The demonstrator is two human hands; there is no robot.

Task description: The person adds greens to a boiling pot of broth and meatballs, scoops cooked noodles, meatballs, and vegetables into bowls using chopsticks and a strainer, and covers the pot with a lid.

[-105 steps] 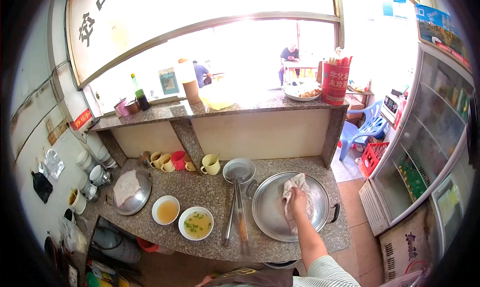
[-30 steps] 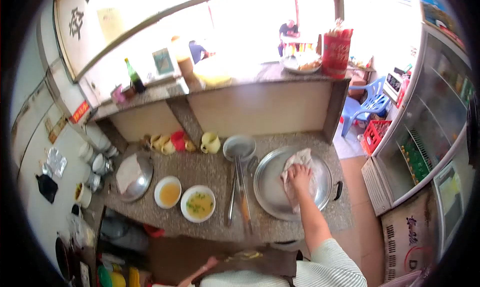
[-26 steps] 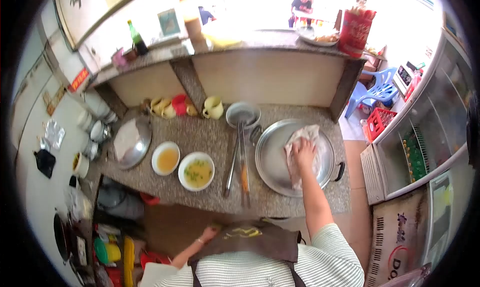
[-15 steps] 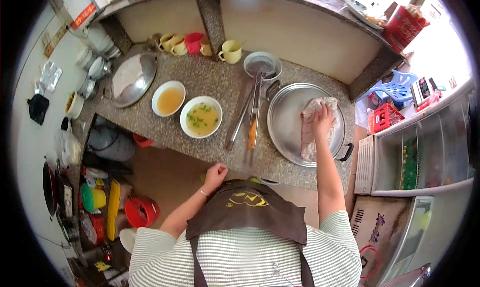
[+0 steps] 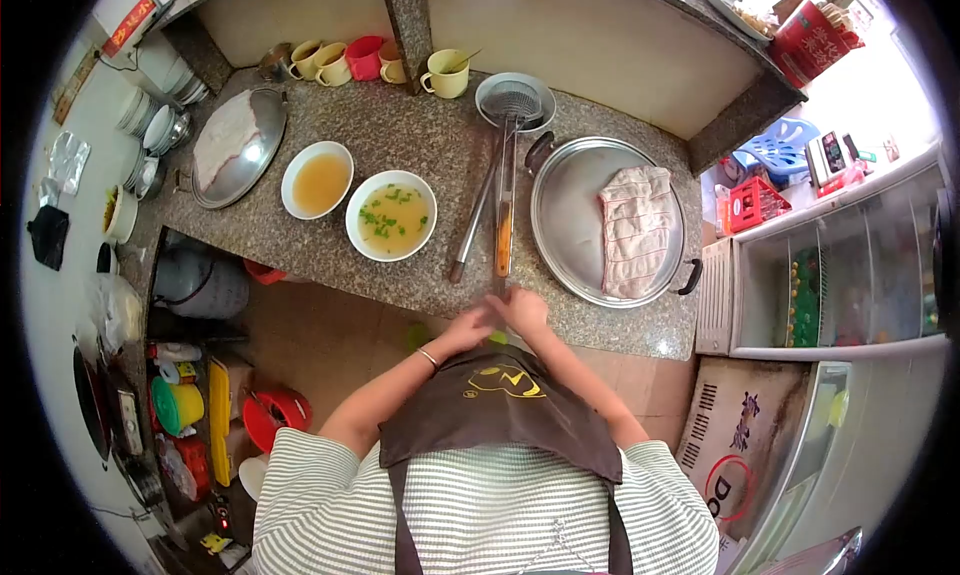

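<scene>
My left hand (image 5: 468, 329) and my right hand (image 5: 524, 313) meet in front of my apron at the counter's near edge. Their fingers are curled in toward each other, slightly blurred, and what lies between them is hidden. Just beyond them lie a wooden-handled strainer (image 5: 504, 237), its mesh over a bowl (image 5: 541, 118), and a long metal rod (image 5: 476, 222). To the right, a folded whitish cloth (image 5: 636, 233) with reddish lines rests on a round metal lid (image 5: 566, 230). On the left stand a soup bowl with chopped greens (image 5: 392, 216) and a bowl of plain broth (image 5: 318, 181).
Several mugs (image 5: 333, 66) line the counter's back wall. Another metal lid (image 5: 262, 153) with a pale cloth (image 5: 224, 141) lies far left. Below are a red bucket (image 5: 277, 413) and a gas cylinder (image 5: 205, 285). A glass-fronted fridge (image 5: 845, 275) stands right.
My right hand has left the cloth on the lid and come back to the middle. My left hand has moved right and forward to meet it. The view has shifted slightly.
</scene>
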